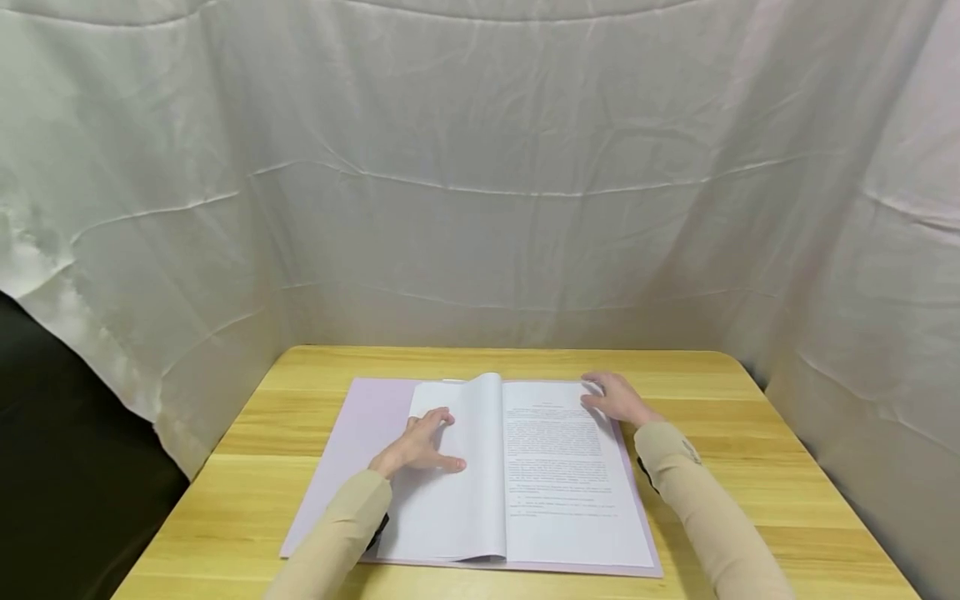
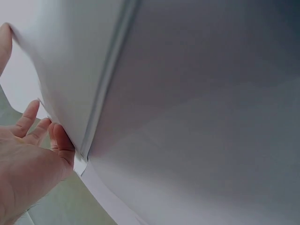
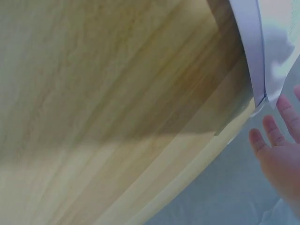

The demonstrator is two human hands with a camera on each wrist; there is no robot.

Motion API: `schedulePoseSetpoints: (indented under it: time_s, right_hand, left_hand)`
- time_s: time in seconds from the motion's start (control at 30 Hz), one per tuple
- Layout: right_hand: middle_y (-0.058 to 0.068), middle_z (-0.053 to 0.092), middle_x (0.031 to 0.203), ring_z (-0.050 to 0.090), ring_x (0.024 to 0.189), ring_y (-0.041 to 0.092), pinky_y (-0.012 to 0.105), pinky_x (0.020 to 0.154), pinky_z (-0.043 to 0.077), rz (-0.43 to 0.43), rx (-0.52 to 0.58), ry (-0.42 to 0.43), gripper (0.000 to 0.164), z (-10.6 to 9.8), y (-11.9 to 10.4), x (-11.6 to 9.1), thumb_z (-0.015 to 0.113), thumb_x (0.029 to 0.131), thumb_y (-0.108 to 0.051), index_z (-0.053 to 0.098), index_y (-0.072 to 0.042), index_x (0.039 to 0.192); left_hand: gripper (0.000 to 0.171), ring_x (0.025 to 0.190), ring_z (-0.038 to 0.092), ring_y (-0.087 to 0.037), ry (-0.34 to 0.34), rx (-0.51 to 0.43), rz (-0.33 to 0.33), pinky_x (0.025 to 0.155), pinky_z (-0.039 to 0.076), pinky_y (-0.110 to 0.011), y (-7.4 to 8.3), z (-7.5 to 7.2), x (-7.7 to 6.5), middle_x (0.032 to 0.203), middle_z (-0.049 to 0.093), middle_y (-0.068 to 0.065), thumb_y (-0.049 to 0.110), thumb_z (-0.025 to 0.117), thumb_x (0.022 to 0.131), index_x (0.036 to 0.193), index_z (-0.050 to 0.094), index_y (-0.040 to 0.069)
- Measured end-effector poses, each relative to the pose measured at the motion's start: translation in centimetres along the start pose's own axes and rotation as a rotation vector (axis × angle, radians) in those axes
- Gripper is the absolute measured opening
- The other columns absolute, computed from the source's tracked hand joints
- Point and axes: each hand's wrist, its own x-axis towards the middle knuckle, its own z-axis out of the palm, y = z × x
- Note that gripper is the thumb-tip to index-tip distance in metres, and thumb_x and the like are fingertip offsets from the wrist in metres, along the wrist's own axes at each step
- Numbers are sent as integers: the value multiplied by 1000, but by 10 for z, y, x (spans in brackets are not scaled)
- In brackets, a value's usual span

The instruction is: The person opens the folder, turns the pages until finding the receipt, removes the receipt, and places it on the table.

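An open lilac folder lies on the table with printed sheets in it. The right-hand page carries printed text. On the left, blank-looking turned sheets bulge up in a curve near the spine. My left hand rests on these sheets, thumb and fingers spread; the left wrist view shows its fingertips along a sheet's edge. At the far right corner of the printed page is my right hand, thumb and fingers apart. In the right wrist view its fingertips touch the page's corner; its thumb cannot be made out.
The wooden table has rounded far corners. Pale curtains hang behind it and at both sides. A dark area shows at the lower left, beyond the curtain.
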Motion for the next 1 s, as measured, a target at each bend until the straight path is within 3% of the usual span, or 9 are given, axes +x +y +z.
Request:
schedulePoseSetpoints:
  time_s: [0.2, 0.43, 0.83, 0.9, 1.0]
  right_hand:
    - [33, 56, 138, 51, 130, 51, 63, 113, 38, 12, -1, 14, 49, -1, 0, 3, 67, 93, -13, 56, 11, 133]
    - [33, 61, 131, 55, 123, 50, 63, 108, 42, 3, 9, 30, 47, 0, 0, 4, 67, 92, -11, 57, 11, 132]
    - [33, 60, 131, 53, 123, 50, 63, 107, 42, 92, 75, 97, 43, -1, -3, 5, 71, 88, -6, 62, 9, 127]
    - [32, 61, 129, 55, 119, 48, 60, 103, 45, 124, 85, 113, 41, -2, -4, 6, 71, 88, -6, 63, 7, 125]
    - [27, 65, 114, 58, 103, 39, 48, 89, 49, 164, 84, 136, 36, -2, -5, 7, 71, 88, -6, 65, 5, 122]
  left_hand:
    - [88, 133, 36, -42, -27, -1, -36, 112, 36, -60, 1, 0, 0, 159, 36, -21, 32, 90, 73, 142, 45, 2]
    - [87, 132, 36, -42, -16, 1, -33, 113, 36, -59, 0, 1, 1, 158, 37, -21, 30, 91, 71, 140, 46, 2]
    - [86, 135, 35, -44, -15, -2, -27, 114, 35, -60, 0, 1, 1, 158, 37, -22, 29, 91, 72, 140, 46, 1]
    - [85, 136, 35, -44, -14, -4, -27, 114, 35, -60, 0, 1, 0, 158, 37, -22, 29, 91, 72, 139, 47, 1]
    - [85, 136, 34, -44, -16, -11, -31, 114, 35, -60, 1, 1, 0, 158, 37, -22, 28, 91, 72, 139, 47, 1]
